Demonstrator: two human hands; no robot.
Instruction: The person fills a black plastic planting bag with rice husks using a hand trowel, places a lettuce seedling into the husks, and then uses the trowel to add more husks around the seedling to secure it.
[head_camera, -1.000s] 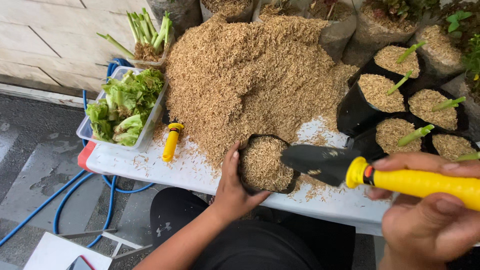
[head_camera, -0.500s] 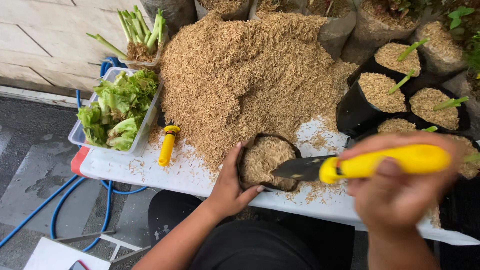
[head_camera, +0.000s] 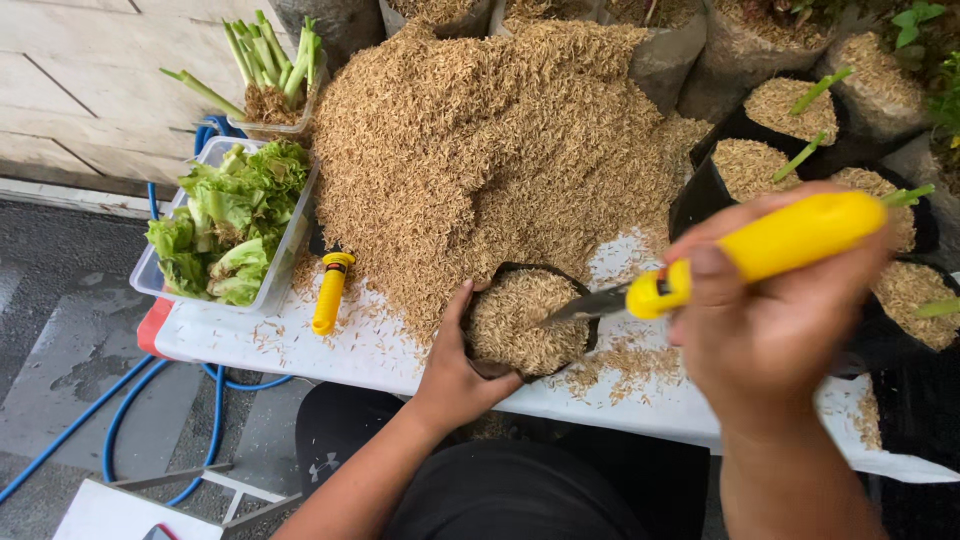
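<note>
At tabletop (head_camera: 300, 350) front edge, head view: left hand (head_camera: 455, 365) is curled around the side of a small black grow bag (head_camera: 525, 320), fingers closed on its wall, bag upright and brimful of rice husk. Right hand (head_camera: 770, 320) is fisted tight on the yellow handle of a trowel (head_camera: 700, 270), dark blade tip dug into the husk at the bag's right rim. Judgement: keep the bag braced, blade shallow, tamp without tearing the wall; spill is already beside the bag. Big husk pile (head_camera: 500, 140) just behind.

Packages: clear plastic tub (head_camera: 285, 255) of lettuce far left, no label visible; second yellow-handled tool (head_camera: 330, 290) beside it; filled black bags with green stalks (head_camera: 780, 165) at right. No signs legible.
</note>
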